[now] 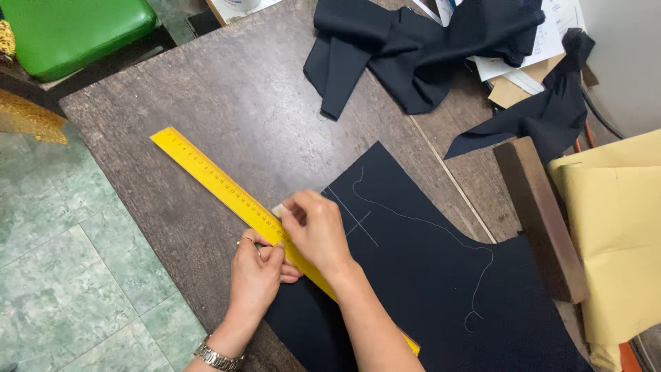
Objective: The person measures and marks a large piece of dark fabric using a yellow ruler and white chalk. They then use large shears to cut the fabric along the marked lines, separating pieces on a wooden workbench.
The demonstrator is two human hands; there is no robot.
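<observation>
Nearest the camera, the left hand lies flat, fingers pressed down on the yellow ruler where it meets the edge of the dark cloth; it grips nothing, it just pins. A ring shows on one finger and a metal watch on the wrist. Right beside it, touching the same ruler, the right hand is pinched shut on a small white piece of chalk, its tip set against the ruler's edge. The two hands sit close together, almost overlapping.

The ruler runs diagonally across the brown table, its near end hidden under the right forearm. The cloth already carries chalk lines: a straight stroke with a short cross-tick, and a long wavy curve beyond.

To mark well here, I'd judge the pinning hand should bear down close to the chalk so the ruler can't swivel, with the chalk held upright against the edge and the fabric kept flat.

Farther out, a wooden block lies beside yellowish paper. At the far edge, loose dark fabric pieces are heaped over white papers. A green cushion sits off to the left.
</observation>
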